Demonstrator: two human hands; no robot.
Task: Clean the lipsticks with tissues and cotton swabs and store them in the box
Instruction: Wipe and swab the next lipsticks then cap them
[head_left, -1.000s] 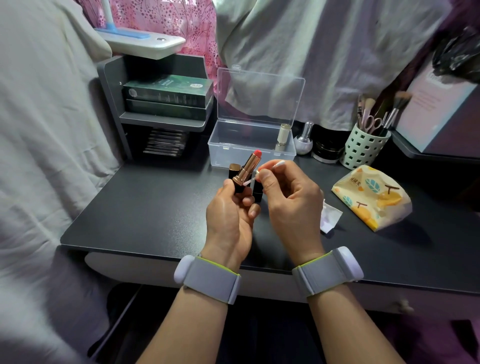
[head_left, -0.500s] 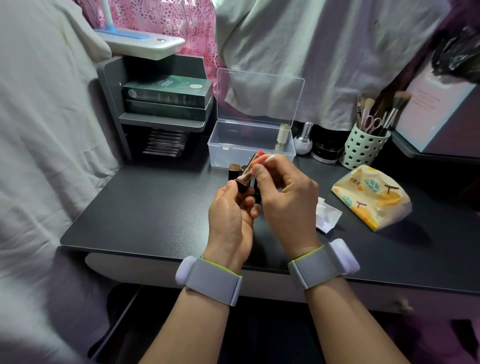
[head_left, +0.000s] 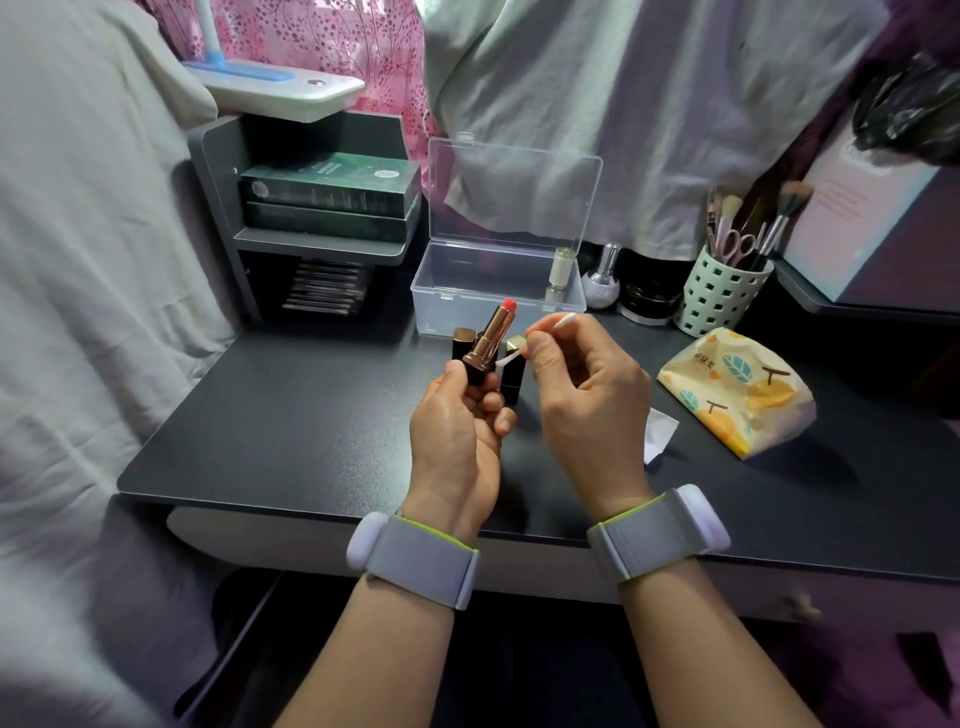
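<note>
a glass bottle (head_left: 560, 274) is stood in the open clear box (head_left: 467, 304); an uncapped lipstick (head_left: 491, 335) is gripped by the left hand (head_left: 457, 431), a cotton swab (head_left: 540, 340) pinched in the right hand (head_left: 587, 400).

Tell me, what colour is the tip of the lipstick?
Coral red, on the lipstick in the left hand; the head view shows it.

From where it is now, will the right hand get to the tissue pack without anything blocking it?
Probably yes. The tissue pack lies on the desk to the right of the right hand, with only bare desktop and a loose tissue between. But the hand's grip is on a cotton swab.
</note>
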